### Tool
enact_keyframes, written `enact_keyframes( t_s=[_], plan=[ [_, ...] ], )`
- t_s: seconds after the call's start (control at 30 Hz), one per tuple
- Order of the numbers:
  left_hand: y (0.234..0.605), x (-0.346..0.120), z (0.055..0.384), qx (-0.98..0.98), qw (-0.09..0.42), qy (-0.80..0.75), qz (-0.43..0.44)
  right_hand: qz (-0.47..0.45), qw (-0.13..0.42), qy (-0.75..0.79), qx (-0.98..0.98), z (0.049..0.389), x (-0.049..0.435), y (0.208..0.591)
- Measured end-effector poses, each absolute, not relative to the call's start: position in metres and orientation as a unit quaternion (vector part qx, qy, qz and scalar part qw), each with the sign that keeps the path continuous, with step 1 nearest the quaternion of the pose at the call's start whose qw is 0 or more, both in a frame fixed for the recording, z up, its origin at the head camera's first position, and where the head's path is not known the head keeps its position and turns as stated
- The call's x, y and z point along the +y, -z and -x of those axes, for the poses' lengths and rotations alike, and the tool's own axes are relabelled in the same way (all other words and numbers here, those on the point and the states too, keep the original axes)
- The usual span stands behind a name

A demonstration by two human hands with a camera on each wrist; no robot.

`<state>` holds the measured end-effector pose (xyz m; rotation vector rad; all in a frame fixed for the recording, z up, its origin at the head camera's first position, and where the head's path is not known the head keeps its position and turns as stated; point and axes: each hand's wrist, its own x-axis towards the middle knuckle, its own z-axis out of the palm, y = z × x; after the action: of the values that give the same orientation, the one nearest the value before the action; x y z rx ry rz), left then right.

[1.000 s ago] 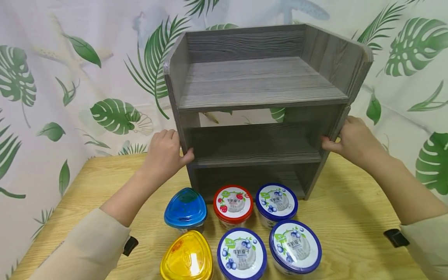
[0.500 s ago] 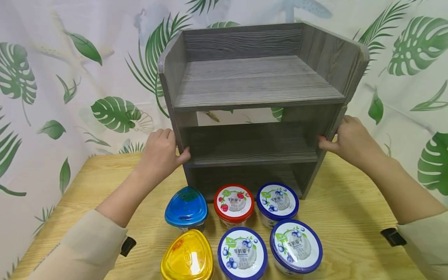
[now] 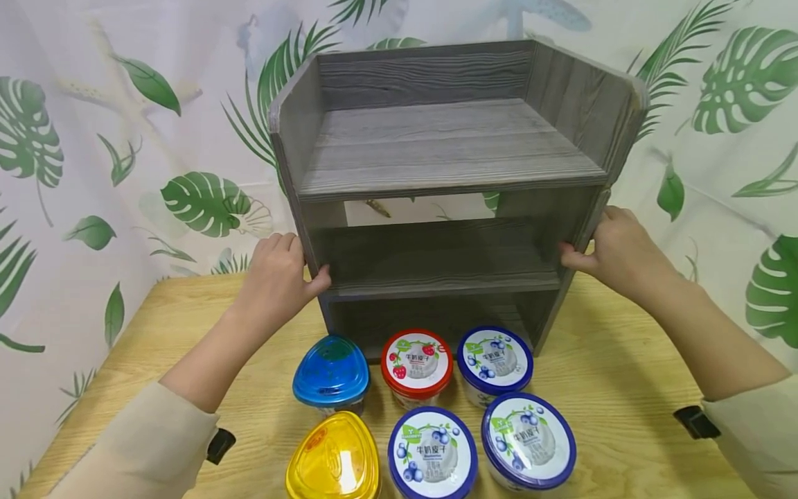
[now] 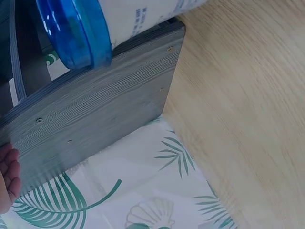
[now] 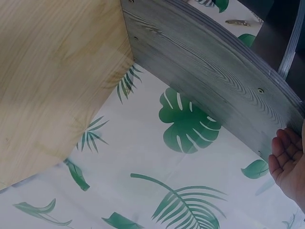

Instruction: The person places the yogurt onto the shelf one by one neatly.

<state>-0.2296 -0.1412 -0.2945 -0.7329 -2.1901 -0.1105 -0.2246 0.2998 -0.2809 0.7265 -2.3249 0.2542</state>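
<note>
A grey wood-grain shelf [image 3: 436, 142] stands on the table, with a top tray and two lower levels. My left hand [image 3: 274, 274] grips its left side panel, thumb round the front edge and fingers on the outer face. The right hand [image 3: 620, 249] holds the right side panel in the same way. Fingers of the left hand [image 4: 8, 176] show against the panel in the left wrist view. In the right wrist view, the right hand [image 5: 288, 162] lies along the panel's outer face, its thumb out of sight.
Before the shelf stand tubs: one blue-lidded [image 3: 332, 371], one yellow-lidded [image 3: 334, 457], one red-rimmed with strawberries [image 3: 416, 364], and three blueberry tubs [image 3: 432, 454]. A leaf-printed cloth [image 3: 156, 138] hangs behind the wooden table [image 3: 206, 312].
The shelf has shifted a little to the left in the head view, both hands moving with it and keeping their grip. The tubs have stayed in place.
</note>
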Motion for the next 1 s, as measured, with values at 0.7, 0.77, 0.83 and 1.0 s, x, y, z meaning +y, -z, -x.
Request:
enact_keyframes(
  t_s=[0.7,0.77,0.83,1.0],
  plan=[
    [0.299,-0.167,0.227,-0.852,0.428,0.053,0.298,-0.305,0.334,-0.116,-0.884,0.228,0.275,0.280],
    [0.300,-0.168,0.227,-0.851,0.430,0.048,0.298,-0.305,0.333,-0.117,-0.884,0.229,0.273,0.280],
    [0.300,-0.170,0.227,-0.850,0.433,0.043,0.297,-0.303,0.329,-0.118,-0.887,0.229,0.272,0.280],
    [0.299,-0.173,0.227,-0.852,0.433,0.040,0.293,-0.307,0.328,-0.113,-0.886,0.231,0.269,0.279]
  ],
)
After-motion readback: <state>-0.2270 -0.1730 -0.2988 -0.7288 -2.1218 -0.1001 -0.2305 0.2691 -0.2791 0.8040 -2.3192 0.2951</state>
